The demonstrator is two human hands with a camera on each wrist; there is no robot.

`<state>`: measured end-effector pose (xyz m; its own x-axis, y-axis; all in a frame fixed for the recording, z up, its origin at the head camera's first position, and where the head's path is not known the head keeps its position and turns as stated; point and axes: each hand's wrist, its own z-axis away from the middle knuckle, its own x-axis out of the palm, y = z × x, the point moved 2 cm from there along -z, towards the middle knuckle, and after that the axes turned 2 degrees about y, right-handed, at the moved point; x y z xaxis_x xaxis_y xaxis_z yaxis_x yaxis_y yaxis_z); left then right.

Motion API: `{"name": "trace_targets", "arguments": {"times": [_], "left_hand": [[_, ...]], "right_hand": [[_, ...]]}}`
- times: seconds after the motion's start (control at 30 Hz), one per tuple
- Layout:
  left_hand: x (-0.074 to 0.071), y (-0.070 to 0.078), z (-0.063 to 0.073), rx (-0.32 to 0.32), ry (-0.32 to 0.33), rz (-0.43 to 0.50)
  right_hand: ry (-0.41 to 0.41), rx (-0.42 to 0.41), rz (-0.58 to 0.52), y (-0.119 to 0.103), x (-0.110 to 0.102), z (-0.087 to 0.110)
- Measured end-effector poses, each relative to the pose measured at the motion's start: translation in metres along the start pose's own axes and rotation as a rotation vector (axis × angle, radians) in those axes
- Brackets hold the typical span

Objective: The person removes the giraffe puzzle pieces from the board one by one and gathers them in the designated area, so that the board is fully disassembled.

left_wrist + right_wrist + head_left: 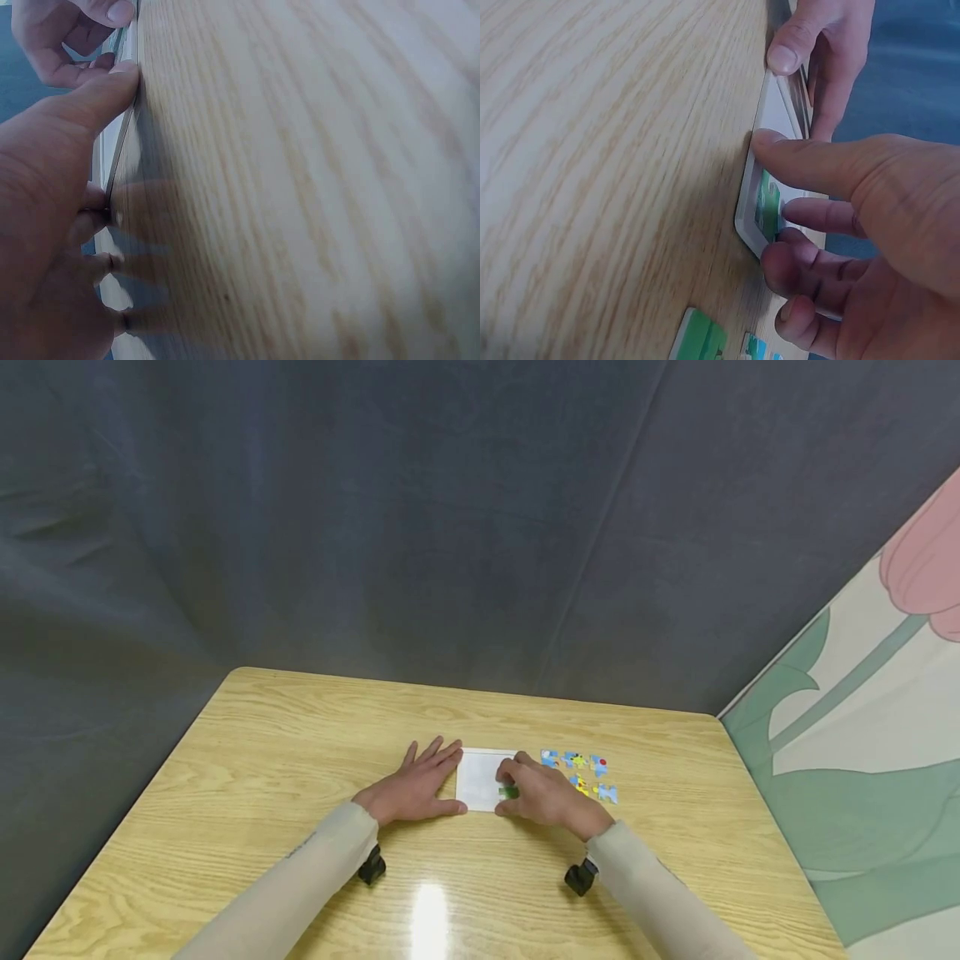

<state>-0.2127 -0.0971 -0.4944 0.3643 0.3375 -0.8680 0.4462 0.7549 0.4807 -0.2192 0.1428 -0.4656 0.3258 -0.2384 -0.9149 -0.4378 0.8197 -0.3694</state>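
Note:
A white shallow puzzle tray (pixel 476 781) lies flat on the table. One green puzzle piece (pixel 768 201) sits in its near right corner. My left hand (pixel 422 787) is spread at the tray's left side, with the thumb at the near corner and fingertips along the edge. Over the right part of the tray, my right hand (pixel 546 795) rests its thumb on the near rim. Its index fingertip touches the green piece while the other fingers bend beside the tray's right edge. That hand hides much of the tray's right side in the head view.
Several loose picture pieces (pixel 598 765) in blue, yellow and red lie right of the tray. A green piece (pixel 697 336) is on the table by the right hand. Behind the wooden table (pixel 315 710) hangs a dark curtain (pixel 420 527); a flower-patterned cloth (pixel 862 727) is at the right.

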Motion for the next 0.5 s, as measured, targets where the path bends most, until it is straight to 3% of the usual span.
{"name": "trace_targets", "arguments": {"times": [0.27, 0.5], "left_hand": [[-0.0015, 0.0014, 0.0003, 0.000, -0.003, 0.007], [-0.0007, 0.0014, 0.0009, -0.005, -0.009, 0.000]], "right_hand": [[-0.009, 0.020, -0.054, 0.0030, -0.0008, -0.0006], [0.026, -0.061, -0.123, 0.0063, -0.0045, 0.0027]]}}
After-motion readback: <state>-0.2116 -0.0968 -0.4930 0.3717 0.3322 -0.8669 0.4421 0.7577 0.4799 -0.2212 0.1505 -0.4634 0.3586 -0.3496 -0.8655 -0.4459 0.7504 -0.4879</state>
